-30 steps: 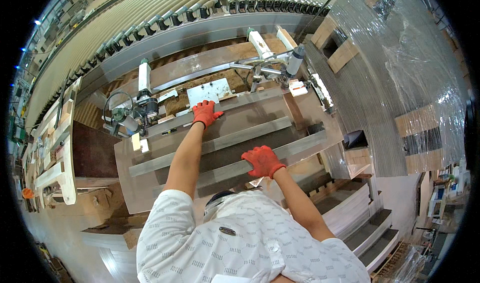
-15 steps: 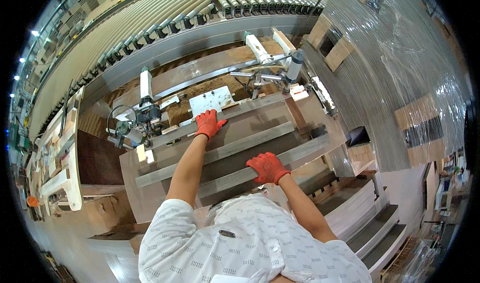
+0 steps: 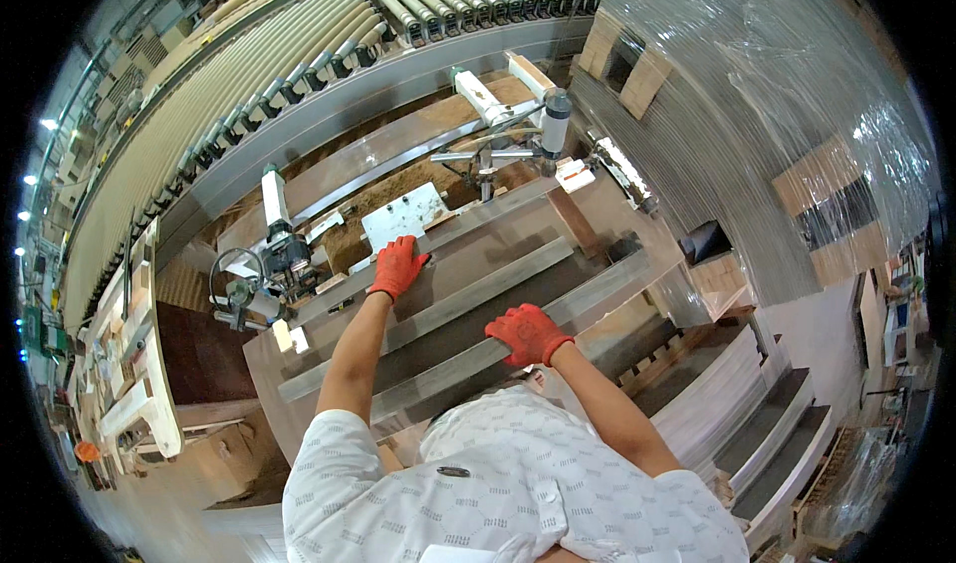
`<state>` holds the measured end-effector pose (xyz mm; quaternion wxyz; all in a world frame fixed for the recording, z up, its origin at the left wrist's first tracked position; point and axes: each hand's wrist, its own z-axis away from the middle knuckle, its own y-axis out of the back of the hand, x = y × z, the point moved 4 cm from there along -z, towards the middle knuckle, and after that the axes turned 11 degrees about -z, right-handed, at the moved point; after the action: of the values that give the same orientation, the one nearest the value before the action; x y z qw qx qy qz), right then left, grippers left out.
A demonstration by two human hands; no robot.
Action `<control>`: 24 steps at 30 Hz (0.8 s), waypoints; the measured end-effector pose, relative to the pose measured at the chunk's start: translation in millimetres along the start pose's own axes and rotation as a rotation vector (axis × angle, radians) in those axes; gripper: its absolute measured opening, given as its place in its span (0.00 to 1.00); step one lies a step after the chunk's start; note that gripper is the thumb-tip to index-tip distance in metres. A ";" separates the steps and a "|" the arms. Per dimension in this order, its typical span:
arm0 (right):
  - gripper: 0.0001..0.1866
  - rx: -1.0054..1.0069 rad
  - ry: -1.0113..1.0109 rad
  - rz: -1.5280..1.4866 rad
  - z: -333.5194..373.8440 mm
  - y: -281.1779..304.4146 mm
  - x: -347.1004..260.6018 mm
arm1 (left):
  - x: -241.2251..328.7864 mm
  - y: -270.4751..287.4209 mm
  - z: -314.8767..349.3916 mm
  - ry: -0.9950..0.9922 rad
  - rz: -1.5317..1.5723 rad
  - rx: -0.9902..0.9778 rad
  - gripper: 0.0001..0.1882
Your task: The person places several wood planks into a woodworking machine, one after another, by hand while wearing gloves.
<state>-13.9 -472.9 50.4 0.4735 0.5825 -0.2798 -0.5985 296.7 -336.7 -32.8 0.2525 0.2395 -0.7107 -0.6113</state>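
Head view: left hand [image 3: 398,266] in red glove lies over far gray strip [image 3: 498,213], just beside white plate [image 3: 403,215]; fingers bent, can't tell if gripping. Right hand [image 3: 528,334] sits on near gray strip [image 3: 597,294], fingers curled, grip hidden too. Guessing 2 spread contacts keep stuff steady. Middle strip [image 3: 498,283] untouched between. All 3 run along brown panel [image 3: 625,213], gaps between. Wrapped stack [image 3: 717,185] near panel's right end, machine arms [image 3: 275,202] past far edge; elbow room looks mostly bodyside.

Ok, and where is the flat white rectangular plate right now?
In the head view, the flat white rectangular plate sits slightly above and left of centre, just beyond the red-gloved left hand.
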 end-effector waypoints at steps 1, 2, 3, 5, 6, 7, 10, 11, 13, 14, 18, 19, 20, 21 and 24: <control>0.29 -0.008 0.001 0.003 -0.1 1.4 -1.0 | -0.2 1.0 0.8 -0.013 -0.014 0.024 0.26; 0.29 -0.016 -0.002 0.006 0.4 2.7 -1.6 | -0.4 1.6 0.7 -0.020 -0.012 0.038 0.26; 0.29 -0.024 -0.004 0.008 0.6 4.1 -2.2 | -1.4 2.5 0.8 -0.027 -0.010 0.052 0.26; 0.29 -0.053 0.007 -0.020 -0.4 6.9 -4.0 | -2.6 7.2 1.0 -0.041 -0.014 0.107 0.26; 0.29 -0.068 0.013 -0.034 -1.1 8.5 -4.1 | -2.0 9.3 -0.2 -0.044 -0.005 0.112 0.26; 0.29 -0.059 0.011 -0.022 -1.1 10.4 -3.3 | -3.1 12.1 -1.6 -0.045 0.004 0.118 0.27; 0.30 -0.054 0.000 -0.008 1.1 5.6 -2.7 | 6.2 27.7 4.9 -0.090 0.123 0.039 0.27; 0.31 -0.062 0.001 -0.008 -0.4 5.3 -3.5 | 11.7 34.6 13.8 -0.107 0.145 0.010 0.27; 0.33 -0.073 0.020 0.004 -7.1 6.4 -6.6 | 17.5 41.6 31.4 -0.181 0.212 0.000 0.27; 0.33 -0.075 0.014 0.010 -5.9 5.3 -5.3 | 32.1 57.8 40.0 -0.219 0.255 0.000 0.27; 0.35 0.021 0.074 -0.012 5.8 4.7 2.0 | 68.5 102.4 75.6 -0.202 0.205 -0.017 0.27; 0.35 0.060 0.095 -0.027 8.4 4.7 2.2 | 69.7 104.3 88.6 -0.205 0.176 -0.007 0.28; 0.35 0.102 0.116 -0.040 12.0 6.7 1.9 | 69.4 105.2 100.8 -0.190 0.155 -0.025 0.28; 0.35 0.141 0.145 -0.055 12.7 7.6 0.5 | 64.6 104.4 116.2 -0.167 0.131 -0.046 0.28; 0.35 0.136 0.137 -0.112 16.4 7.6 -3.3 | 51.0 99.8 154.8 -0.103 0.100 -0.066 0.29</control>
<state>-28.2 -476.5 61.3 0.4165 0.6678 -0.2536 -0.5624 153.9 -240.2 50.0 0.2534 0.1637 -0.7134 -0.6325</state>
